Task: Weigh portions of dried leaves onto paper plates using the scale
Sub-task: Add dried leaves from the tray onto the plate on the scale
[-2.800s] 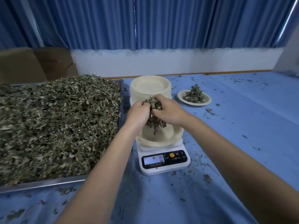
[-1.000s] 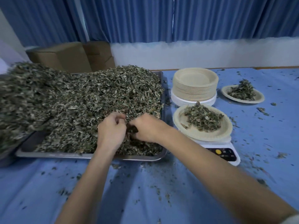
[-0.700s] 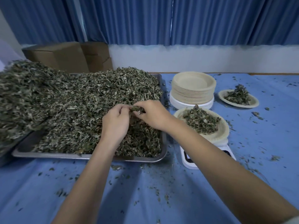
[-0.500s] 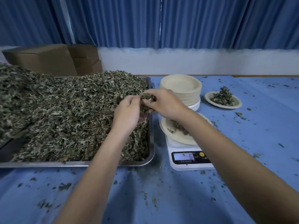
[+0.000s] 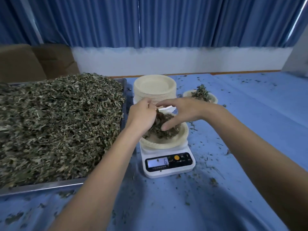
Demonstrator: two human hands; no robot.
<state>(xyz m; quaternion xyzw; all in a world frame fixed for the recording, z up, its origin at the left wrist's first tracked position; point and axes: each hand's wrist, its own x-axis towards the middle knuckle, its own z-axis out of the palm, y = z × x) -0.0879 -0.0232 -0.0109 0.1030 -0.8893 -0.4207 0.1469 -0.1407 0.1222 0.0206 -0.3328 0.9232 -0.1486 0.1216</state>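
1. At the left of the frame, a metal tray (image 5: 66, 185) is seen heaped with dried leaves (image 5: 58, 122).
2. At the centre, both hands have been brought over from the tray within the last second. The left hand (image 5: 141, 115) is curled loosely over a clump of leaves; whether it is gripped cannot be told. The right hand (image 5: 180, 112) is spread, fingers apart, touching the pile.
3. The pile on the paper plate (image 5: 165, 142) has been enlarged, so the portion on the scale (image 5: 168, 162) is judged nearer its weight; the display is blurred.
4. Behind, a plate stack (image 5: 155, 88) is stood.
5. At the upper right, a filled plate (image 5: 200, 96) is set aside.
6. The surface (image 5: 250, 130) is covered in blue cloth strewn with crumbs; blue curtains (image 5: 150, 22) are hung behind.
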